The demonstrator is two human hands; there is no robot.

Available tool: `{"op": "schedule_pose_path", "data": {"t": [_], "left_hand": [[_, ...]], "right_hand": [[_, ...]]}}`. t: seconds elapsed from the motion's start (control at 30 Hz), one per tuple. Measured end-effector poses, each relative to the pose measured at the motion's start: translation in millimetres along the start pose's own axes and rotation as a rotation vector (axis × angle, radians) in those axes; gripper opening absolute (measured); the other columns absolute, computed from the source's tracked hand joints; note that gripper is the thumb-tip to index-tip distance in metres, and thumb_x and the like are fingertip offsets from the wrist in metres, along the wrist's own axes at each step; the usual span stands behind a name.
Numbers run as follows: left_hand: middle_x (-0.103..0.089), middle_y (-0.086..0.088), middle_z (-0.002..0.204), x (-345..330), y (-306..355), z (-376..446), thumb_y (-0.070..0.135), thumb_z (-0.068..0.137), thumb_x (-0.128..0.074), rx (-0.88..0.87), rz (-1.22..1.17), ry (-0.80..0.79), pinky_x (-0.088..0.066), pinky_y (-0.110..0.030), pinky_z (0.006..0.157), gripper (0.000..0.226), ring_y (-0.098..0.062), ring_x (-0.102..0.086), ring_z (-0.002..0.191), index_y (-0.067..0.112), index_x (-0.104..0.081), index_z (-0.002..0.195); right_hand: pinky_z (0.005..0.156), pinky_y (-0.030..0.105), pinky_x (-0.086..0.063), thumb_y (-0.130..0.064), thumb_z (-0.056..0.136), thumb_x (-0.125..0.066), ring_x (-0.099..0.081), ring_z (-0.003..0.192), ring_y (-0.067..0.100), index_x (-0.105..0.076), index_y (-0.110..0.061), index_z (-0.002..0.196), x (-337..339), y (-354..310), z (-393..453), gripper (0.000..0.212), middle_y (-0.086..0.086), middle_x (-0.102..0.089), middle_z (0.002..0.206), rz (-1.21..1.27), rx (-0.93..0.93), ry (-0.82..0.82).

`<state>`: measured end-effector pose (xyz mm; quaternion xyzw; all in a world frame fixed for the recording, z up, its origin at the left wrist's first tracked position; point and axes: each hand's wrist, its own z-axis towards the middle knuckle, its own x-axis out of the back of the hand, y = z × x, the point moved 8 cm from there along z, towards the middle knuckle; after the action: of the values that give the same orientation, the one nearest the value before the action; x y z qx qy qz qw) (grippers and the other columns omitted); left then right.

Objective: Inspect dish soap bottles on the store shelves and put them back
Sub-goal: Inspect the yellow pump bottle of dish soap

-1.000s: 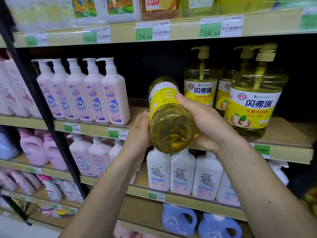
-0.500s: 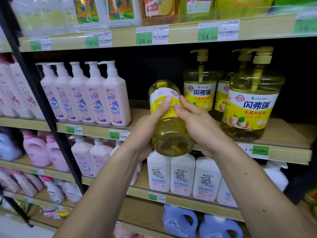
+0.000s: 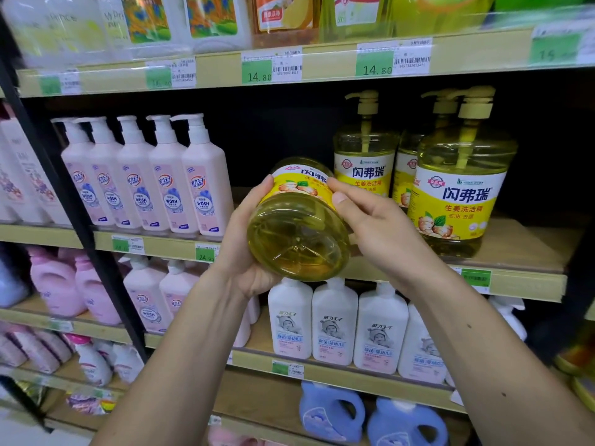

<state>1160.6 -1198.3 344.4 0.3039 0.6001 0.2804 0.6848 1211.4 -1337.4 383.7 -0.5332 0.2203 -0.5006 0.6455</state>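
Observation:
A yellow dish soap bottle (image 3: 297, 235) lies tipped over between my hands, its round base turned toward me and its pump end pointing at the shelf. My left hand (image 3: 248, 243) cups its left side and underside, thumb on the yellow label. My right hand (image 3: 373, 233) grips the right side, with the thumb over the top of the label. Three matching yellow pump bottles (image 3: 458, 194) stand upright on the wooden shelf (image 3: 515, 252) to the right. The held bottle's pump is hidden.
A row of pink pump bottles (image 3: 167, 185) stands on the same shelf to the left. White baby-care bottles (image 3: 335, 323) fill the shelf below, blue jugs (image 3: 331, 413) lower still. A black upright post (image 3: 74, 214) divides the shelving. Price tags line the shelf edges.
The bottle has turned in my hands, so the label's picture side now faces up. My left hand has slid from behind it to under and around its left side.

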Motion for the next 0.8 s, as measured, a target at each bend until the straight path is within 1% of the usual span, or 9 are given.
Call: {"op": "schedule_pose_path", "data": {"t": [0.13,0.27,0.37,0.43,0.53,0.6,0.67,0.73,0.8], "left_hand": [[-0.070,-0.022,0.131,5.0,-2.7,2.3,0.064,0.104,-0.055,-0.043,-0.036,0.005,-0.054,-0.052,0.109,0.076,-0.035,-0.070,0.119,0.000,-0.063,0.145],[-0.070,-0.023,0.133,7.8,-4.7,3.2,0.063,0.104,-0.056,-0.102,-0.033,0.013,-0.058,-0.051,0.105,0.072,-0.035,-0.072,0.119,0.001,-0.069,0.139],[-0.068,-0.022,0.141,13.6,-10.5,1.4,0.064,0.103,-0.055,-0.155,0.012,0.068,-0.057,-0.050,0.108,0.072,-0.034,-0.069,0.126,0.004,-0.068,0.142],[-0.066,-0.021,0.145,18.5,-15.6,-0.5,0.064,0.104,-0.054,-0.175,0.042,0.102,-0.055,-0.050,0.110,0.072,-0.034,-0.067,0.131,0.006,-0.068,0.144],[-0.069,-0.020,0.143,25.9,-23.2,-5.0,0.063,0.101,-0.058,-0.175,0.050,0.111,-0.057,-0.049,0.106,0.068,-0.033,-0.069,0.129,0.009,-0.071,0.140],[-0.071,-0.017,0.139,28.1,-28.0,-8.7,0.064,0.095,-0.067,-0.177,0.067,0.095,-0.059,-0.047,0.103,0.068,-0.030,-0.071,0.126,0.012,-0.074,0.137],[-0.073,-0.015,0.139,29.4,-33.1,-11.6,0.066,0.088,-0.075,-0.178,0.098,0.092,-0.059,-0.047,0.101,0.071,-0.029,-0.072,0.126,0.014,-0.075,0.137],[-0.071,-0.015,0.141,31.0,-38.3,-13.2,0.069,0.085,-0.077,-0.171,0.123,0.104,-0.059,-0.047,0.101,0.075,-0.029,-0.071,0.128,0.017,-0.074,0.138],[-0.070,-0.013,0.144,33.1,-42.6,-15.1,0.072,0.085,-0.075,-0.164,0.153,0.117,-0.059,-0.045,0.102,0.076,-0.029,-0.069,0.131,0.019,-0.074,0.139]], "right_hand": [[0.101,0.047,-0.061,-0.054,0.103,-0.062,-0.067,0.124,0.016,-0.061,-0.037,0.146,2.6,2.1,-1.7,0.046,-0.009,-0.067,0.139,0.052,-0.026,0.059],[0.104,0.051,-0.059,-0.063,0.095,-0.069,-0.066,0.125,0.018,-0.064,-0.025,0.139,-3.1,23.1,-4.3,0.058,-0.004,-0.066,0.137,0.161,-0.120,0.105],[0.101,0.048,-0.061,-0.069,0.091,-0.070,-0.074,0.114,0.016,-0.069,-0.029,0.123,-9.5,39.9,-8.9,0.051,-0.004,-0.074,0.126,0.252,-0.188,0.107],[0.096,0.047,-0.064,-0.070,0.090,-0.069,-0.078,0.107,0.015,-0.068,-0.029,0.120,-16.5,46.5,-13.1,0.051,-0.004,-0.080,0.117,0.348,-0.218,0.057],[0.090,0.047,-0.066,-0.070,0.088,-0.067,-0.079,0.106,0.015,-0.063,-0.026,0.131,-25.2,50.5,-19.1,0.062,-0.002,-0.079,0.122,0.404,-0.236,-0.029],[0.098,0.051,-0.063,-0.069,0.088,-0.068,-0.077,0.112,0.016,-0.057,-0.026,0.143,-32.2,52.5,-22.9,0.071,-0.003,-0.078,0.127,0.455,-0.262,-0.105],[0.105,0.053,-0.058,-0.068,0.087,-0.069,-0.075,0.119,0.020,-0.054,-0.026,0.149,-40.3,51.9,-26.8,0.076,-0.001,-0.077,0.131,0.528,-0.283,-0.210],[0.104,0.052,-0.059,-0.069,0.081,-0.076,-0.074,0.121,0.024,-0.055,-0.025,0.148,-45.8,49.9,-30.7,0.083,0.003,-0.077,0.132,0.590,-0.283,-0.284],[0.094,0.045,-0.064,-0.060,0.072,-0.091,-0.075,0.118,0.029,-0.061,-0.020,0.141,-46.3,50.5,-31.9,0.085,0.008,-0.078,0.129,0.600,-0.243,-0.304]]}}
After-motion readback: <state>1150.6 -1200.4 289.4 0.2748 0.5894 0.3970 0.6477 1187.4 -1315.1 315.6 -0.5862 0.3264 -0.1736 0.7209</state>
